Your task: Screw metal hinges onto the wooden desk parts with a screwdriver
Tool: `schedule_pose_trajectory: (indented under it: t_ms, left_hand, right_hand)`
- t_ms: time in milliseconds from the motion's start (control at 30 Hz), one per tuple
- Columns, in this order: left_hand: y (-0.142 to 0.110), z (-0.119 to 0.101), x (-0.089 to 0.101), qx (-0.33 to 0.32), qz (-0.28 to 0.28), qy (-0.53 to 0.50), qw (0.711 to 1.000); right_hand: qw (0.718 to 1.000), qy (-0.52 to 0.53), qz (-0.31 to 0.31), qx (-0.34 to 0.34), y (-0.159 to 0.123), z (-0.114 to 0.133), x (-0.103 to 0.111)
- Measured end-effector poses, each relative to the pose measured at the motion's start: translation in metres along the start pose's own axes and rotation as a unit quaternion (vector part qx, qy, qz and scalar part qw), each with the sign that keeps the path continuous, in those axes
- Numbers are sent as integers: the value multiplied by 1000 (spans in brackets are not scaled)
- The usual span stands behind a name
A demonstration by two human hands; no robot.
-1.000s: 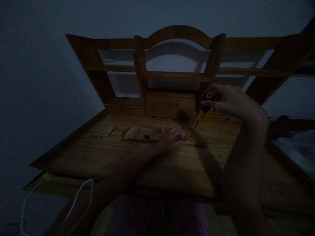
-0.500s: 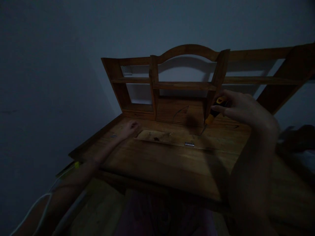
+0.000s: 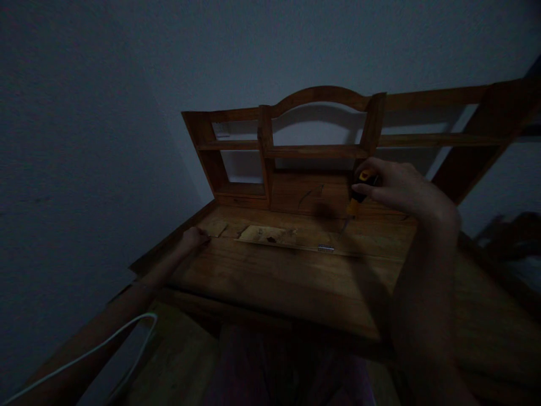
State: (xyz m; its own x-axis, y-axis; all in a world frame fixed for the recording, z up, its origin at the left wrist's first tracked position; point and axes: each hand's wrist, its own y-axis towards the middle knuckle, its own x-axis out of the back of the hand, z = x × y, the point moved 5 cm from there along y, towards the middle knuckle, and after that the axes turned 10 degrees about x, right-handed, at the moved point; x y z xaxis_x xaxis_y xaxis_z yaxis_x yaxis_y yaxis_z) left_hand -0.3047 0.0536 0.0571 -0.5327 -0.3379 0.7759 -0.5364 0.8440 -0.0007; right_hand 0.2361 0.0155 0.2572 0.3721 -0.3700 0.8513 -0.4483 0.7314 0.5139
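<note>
My right hand (image 3: 393,186) is wrapped round the yellow-and-black handle of a screwdriver (image 3: 359,192), whose thin shaft slants down toward the desk top. Whether its tip touches the wood is too dim to tell. At the left of the wooden desk (image 3: 270,276), my left hand (image 3: 195,238) rests low with curled fingers, over the spot where a small metal hinge showed before. Anything in those fingers is hidden. Another metal hinge (image 3: 325,248) lies along the seam, left of and below the screwdriver tip. A pale, rough strip of wood (image 3: 268,234) sits between the hands.
Along the desk's back stands a wooden shelf unit (image 3: 316,151) with an arched middle, against a wall (image 3: 296,45). A white cord (image 3: 105,341) hangs by my left forearm. Dark, unclear items (image 3: 513,242) sit at the far right. The light is dim.
My left hand has moved left and a little down, from beside the pale strip to the left hinge's place. My right hand with the screwdriver has shifted slightly left in view.
</note>
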Motion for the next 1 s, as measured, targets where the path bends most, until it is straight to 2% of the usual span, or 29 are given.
schedule_pose_trajectory:
  t_ms: [100,167,233,300,367,400,467,500,533,600,700,767,867,1000]
  left_hand:
    - [0,0,2,21,42,50,998]
    - [-2,-4,6,9,49,51,997]
    - [-7,-21,4,-21,37,30,999]
    - [-19,-55,-8,-69,14,-19,997]
    - [-39,-104,-40,-119,29,-65,990]
    - [-54,-133,-59,-160,39,-151,975]
    - [-90,-188,-104,-232,77,-307,920]
    - [-110,-211,-128,-256,102,-352,895]
    - [-128,-229,-152,-271,129,-377,876]
    - [-159,-252,-195,-298,191,-386,852]
    - [-179,-256,-235,-349,255,-328,840]
    - [-175,-247,-249,-334,281,-296,850]
    - [-165,-235,-253,-297,308,-287,857]
    - [-171,-233,-250,-295,344,-278,847]
  right_hand:
    - [1000,10,-7,8,2,-2,-2]
    - [1000,9,-9,14,3,-2,-4]
    - [1000,-1,-13,18,4,0,-5]
    - [1000,-10,-18,17,3,4,-5]
    - [1000,-6,-26,9,1,7,-3]
    - [1000,-3,-30,4,-1,9,0]
    - [999,-1,-41,-11,-7,10,7]
    - [999,-3,-45,-17,-10,9,12]
    - [999,-7,-49,-21,-14,9,17]
    - [998,-14,-63,-16,-21,8,27]
    - [995,-2,-97,3,-28,9,37]
    - [993,10,-120,3,-29,8,39]
    - [991,19,-135,0,-23,5,33]
    - [994,26,-106,15,-13,-1,20]
